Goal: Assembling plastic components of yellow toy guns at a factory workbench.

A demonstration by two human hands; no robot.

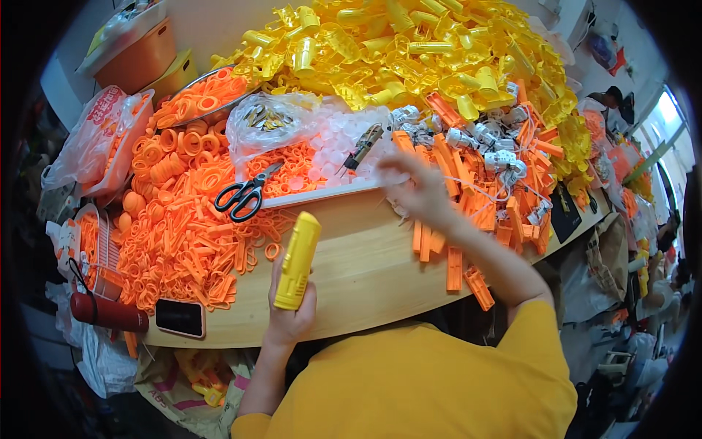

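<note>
My left hand is closed around a yellow plastic casing, an elongated piece with a rounded top and slots, held upright over the table's near edge. To the right, my right hand reaches over the right end of a white tray; its fingers are bent and blurred, so what they hold, if anything, does not show. Beside those fingers are translucent white caps and a dark green tool-like piece in the tray. Orange long parts and white wired units lie just right of this hand.
Black-handled scissors rest across the tray's left corner. A bag of small metal pieces sits in the tray. Yellow casings are heaped at the back, orange rings and clips at left. A phone and red flask lie near left.
</note>
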